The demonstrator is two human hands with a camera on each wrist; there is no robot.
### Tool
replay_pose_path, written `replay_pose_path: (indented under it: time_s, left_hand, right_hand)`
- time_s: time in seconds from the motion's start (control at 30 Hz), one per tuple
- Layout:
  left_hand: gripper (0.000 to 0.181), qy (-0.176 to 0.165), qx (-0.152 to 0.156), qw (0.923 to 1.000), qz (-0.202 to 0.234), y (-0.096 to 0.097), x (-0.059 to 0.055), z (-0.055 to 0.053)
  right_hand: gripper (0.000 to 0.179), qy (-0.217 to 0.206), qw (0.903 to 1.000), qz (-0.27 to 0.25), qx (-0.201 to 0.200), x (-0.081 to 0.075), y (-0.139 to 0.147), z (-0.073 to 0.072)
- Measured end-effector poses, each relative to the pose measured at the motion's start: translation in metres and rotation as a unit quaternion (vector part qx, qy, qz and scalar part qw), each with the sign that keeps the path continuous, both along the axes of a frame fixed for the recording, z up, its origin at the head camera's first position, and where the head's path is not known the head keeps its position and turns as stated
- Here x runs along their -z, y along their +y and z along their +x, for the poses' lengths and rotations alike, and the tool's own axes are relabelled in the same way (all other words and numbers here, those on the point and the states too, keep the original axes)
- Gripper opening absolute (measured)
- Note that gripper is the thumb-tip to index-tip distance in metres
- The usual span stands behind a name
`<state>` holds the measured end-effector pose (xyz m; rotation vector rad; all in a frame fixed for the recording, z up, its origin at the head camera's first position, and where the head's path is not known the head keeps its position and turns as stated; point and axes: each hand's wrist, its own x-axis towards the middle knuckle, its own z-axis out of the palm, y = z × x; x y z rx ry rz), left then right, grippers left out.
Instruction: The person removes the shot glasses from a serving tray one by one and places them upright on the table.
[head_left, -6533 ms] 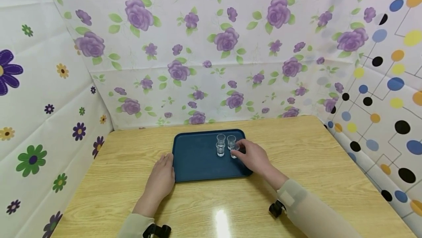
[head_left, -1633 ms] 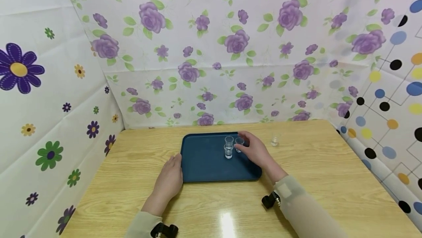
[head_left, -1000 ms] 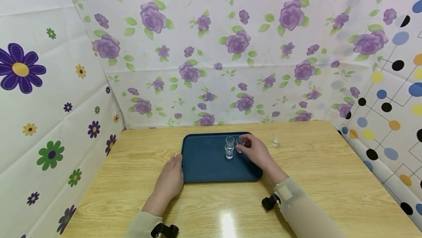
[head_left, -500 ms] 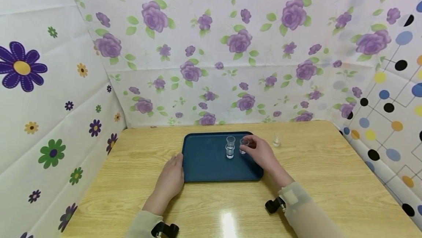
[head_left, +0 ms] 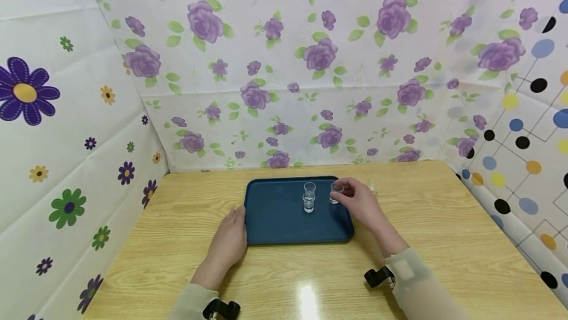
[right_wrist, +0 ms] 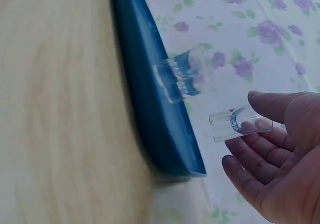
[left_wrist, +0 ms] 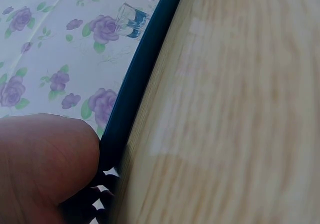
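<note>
My right hand (head_left: 363,206) pinches a small clear shot glass (head_left: 335,197) between thumb and fingers, over the right part of a dark blue tray (head_left: 277,216). In the right wrist view the held shot glass (right_wrist: 224,127) looks raised above the tray rim. Two more shot glasses (head_left: 308,205) stand on the tray, one in front of the other and overlapping. My left hand (head_left: 227,237) rests along the tray's left edge with its fingers extended. In the left wrist view its thumb (left_wrist: 55,156) lies by the rim.
Another shot glass (head_left: 373,188) stands on the wooden table (head_left: 421,211) to the right of the tray, partly behind my right hand. A floral cloth (head_left: 284,127) hangs behind the table, and patterned cloths cover the left and right sides.
One shot glass went from the tray to the table on the right. Since then my right hand has taken hold of a second one and moved it rightward. The left hand stays at the tray.
</note>
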<state>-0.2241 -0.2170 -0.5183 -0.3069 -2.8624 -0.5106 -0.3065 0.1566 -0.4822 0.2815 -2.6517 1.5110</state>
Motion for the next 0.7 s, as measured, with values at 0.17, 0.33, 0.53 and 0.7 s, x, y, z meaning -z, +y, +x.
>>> replay_pose_path:
  time_s: [0.17,0.33,0.53,0.7]
  left_hand:
    - [0.047,0.0,-0.001,1.0,0.0,0.0,-0.001,0.001]
    - [0.047,0.0,0.002,1.0,-0.001,0.0,-0.002,0.001]
    - [0.048,-0.01,0.001,1.0,0.002,-0.001,-0.001,0.001]
    - [0.048,-0.004,0.003,1.0,-0.002,-0.001,0.0,0.0]
  right_hand:
    - [0.044,-0.005,1.0,0.009,0.001,-0.01,0.015,0.007]
    - [0.049,-0.013,0.9997,0.02,0.007,-0.013,0.033,0.012]
    - [0.053,-0.007,0.9989,0.041,0.02,-0.015,0.059,0.013]
    - [0.054,-0.005,0.9979,0.056,0.032,-0.018,0.079,0.014]
